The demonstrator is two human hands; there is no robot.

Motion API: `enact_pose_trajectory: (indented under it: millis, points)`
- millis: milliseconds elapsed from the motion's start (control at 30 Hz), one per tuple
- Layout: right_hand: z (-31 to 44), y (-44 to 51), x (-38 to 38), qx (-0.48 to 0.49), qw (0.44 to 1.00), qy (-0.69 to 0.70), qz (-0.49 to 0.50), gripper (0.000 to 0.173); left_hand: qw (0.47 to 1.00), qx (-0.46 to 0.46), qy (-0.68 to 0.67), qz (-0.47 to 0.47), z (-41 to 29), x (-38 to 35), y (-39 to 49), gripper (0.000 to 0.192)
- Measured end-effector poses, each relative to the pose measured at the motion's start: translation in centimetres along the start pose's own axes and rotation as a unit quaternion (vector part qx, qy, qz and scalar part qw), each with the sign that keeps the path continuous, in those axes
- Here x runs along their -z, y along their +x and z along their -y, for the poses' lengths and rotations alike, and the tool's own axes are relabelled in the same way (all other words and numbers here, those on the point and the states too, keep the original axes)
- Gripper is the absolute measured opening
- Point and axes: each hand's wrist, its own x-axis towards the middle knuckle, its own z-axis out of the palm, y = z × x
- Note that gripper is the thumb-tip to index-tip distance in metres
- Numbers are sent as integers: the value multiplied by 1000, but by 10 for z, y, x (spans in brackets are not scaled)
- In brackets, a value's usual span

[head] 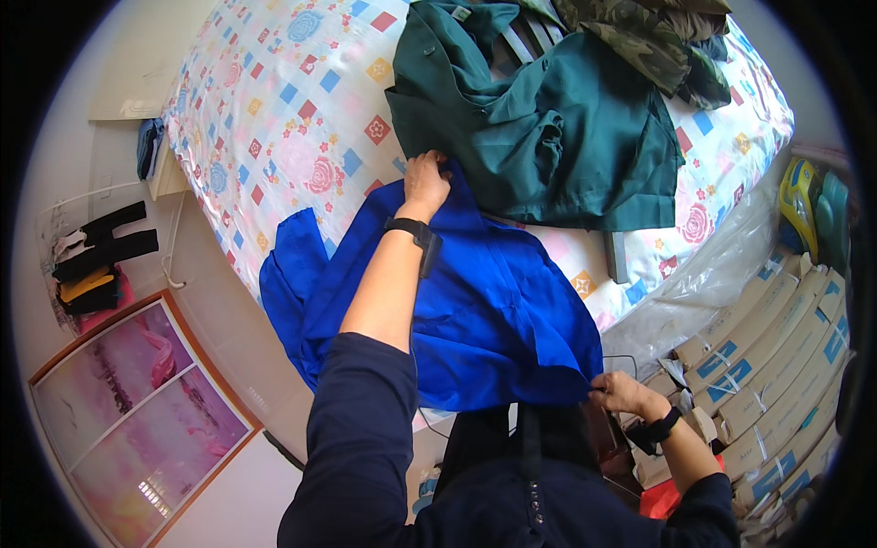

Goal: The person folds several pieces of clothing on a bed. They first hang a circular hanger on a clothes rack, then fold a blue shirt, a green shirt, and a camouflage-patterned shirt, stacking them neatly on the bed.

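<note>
A royal-blue cloth garment [473,301] lies spread over the near edge of a bed, its lower border hanging close to my body. My left hand [426,183] pinches its upper end, beside the dark green garment. At the near right corner, my right hand [622,394] grips the blue hem between thumb and fingers. One sleeve-like part [294,253] of the blue garment sticks out on the left. Just beyond it, a dark green buttoned garment [507,137] lies rumpled on the bed. Each wrist wears a black band.
The bed has a patterned sheet [274,137]. Camouflage clothing [651,41] is heaped at its far right. A grey bar [615,257] pokes from under the green garment. Long cardboard boxes [760,383] are stacked at right. Left are a framed picture [144,418] and hanging clothes [99,253].
</note>
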Motion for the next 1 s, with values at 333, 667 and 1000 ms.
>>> enact_pose_trajectory:
  millis: [333,667,1000]
  points:
    - [-9,6,27,-73,993,-1,94,22,884,100,-94,446,53,126,-139,30]
    - [-19,16,45,-51,997,-35,38,22,986,-127,-60,-93,55,36,-47,19]
    - [-22,4,43,-69,995,52,58,31,995,10,-16,-97,56,56,11,22]
